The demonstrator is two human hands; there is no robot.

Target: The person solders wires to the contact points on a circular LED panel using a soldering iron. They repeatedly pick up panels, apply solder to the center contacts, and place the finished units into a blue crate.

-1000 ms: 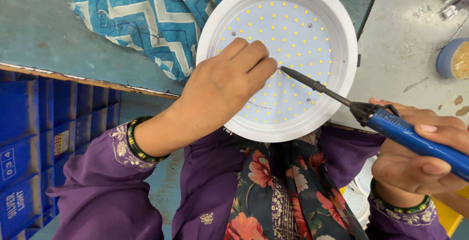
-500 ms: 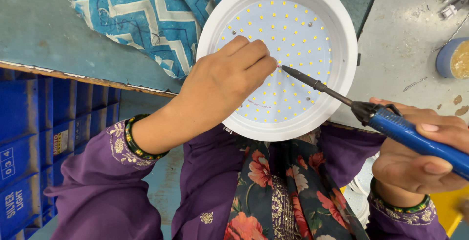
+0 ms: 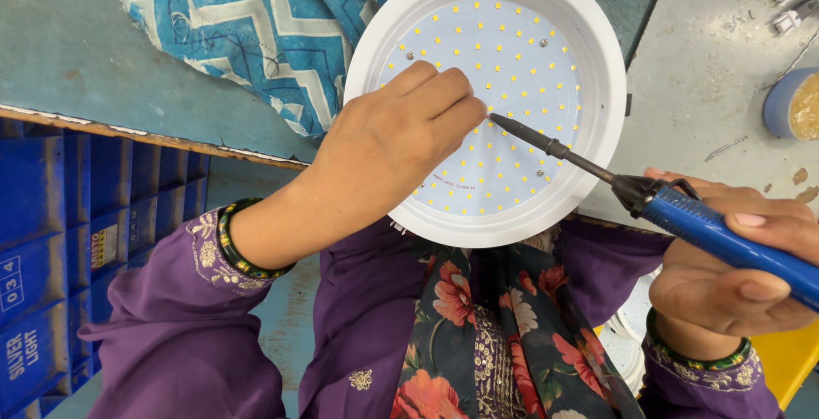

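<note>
Workbench (image 3: 77,52), grey-green top: blue zigzag cloth (image 3: 264,26), round white LED lamp (image 3: 486,103), small blue pot (image 3: 789,103) at rt edge.

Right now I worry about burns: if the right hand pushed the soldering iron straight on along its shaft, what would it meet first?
Probably the left hand's fingertips: the soldering iron in the right hand aims its tip at them over the round LED panel. Whether they touch, I cannot tell.

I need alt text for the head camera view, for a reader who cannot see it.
A person's left hand rests on a round white LED panel light while the right hand holds a blue-handled soldering iron, its tip at the left fingertips. A blue zigzag cloth lies beside the light.
</note>
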